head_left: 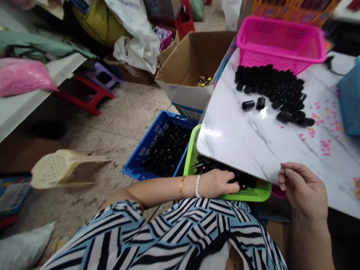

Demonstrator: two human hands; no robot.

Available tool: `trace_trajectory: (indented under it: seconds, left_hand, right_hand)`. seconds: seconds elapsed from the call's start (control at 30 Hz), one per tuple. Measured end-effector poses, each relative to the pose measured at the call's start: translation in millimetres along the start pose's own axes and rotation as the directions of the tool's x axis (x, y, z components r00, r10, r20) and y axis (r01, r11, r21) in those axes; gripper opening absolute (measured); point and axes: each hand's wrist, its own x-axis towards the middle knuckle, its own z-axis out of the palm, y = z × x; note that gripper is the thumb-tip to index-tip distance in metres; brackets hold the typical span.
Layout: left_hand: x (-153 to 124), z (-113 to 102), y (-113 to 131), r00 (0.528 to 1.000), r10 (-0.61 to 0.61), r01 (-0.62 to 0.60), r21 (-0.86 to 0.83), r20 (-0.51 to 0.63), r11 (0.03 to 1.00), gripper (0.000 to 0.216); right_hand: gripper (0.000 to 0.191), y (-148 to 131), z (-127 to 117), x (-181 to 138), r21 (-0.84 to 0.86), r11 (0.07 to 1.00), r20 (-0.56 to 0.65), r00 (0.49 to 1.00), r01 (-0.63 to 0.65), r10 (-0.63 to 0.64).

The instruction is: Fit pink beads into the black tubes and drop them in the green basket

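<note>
The left hand is reached into the green basket tucked under the near edge of the worktop, its fingers laid among the small black caps there; whether anything is pinched in the grip cannot be told, as the fingertips are hidden under the edge. The right hand is held at the worktop's near corner, fingers loosely curled, nothing seen in them. A large pile of black caps is left on the worktop in front of the pink basket, and more are gathered in the blue basket on the floor. By the look of it, much of the handling is judged to remain, with the pile barely drawn down
</note>
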Motion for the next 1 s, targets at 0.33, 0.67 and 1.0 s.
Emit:
trace_trajectory:
  seconds: [0.33, 0.67, 1.0]
  left_hand:
    - [36.3, -49.8, -34.4, 0.990, -0.077, 0.072, -0.049, -0.119, 0.996, 0.053]
    - [166.9, -99.2, -161.5, 0.831, -0.522, 0.540, 0.054, -0.193, 0.840, 0.039]
    - [138.5, -87.9, -56.9, 0.914, -0.360, 0.357, 0.052, 0.189, 0.933, 0.037]
  right_hand:
    - [0.033, -17.0, -24.2, 94.3, -0.151, 0.977, -0.076, 0.983, 0.152, -0.165]
    - [0.030, -1.9, 3.3, 69.5, -0.234, 0.971, 0.136, 0.991, 0.040, -0.009]
    - [0.029, 0.0, 26.3, 47.1, -0.034, 0.996, 0.145, 0.986, -0.081, 0.085]
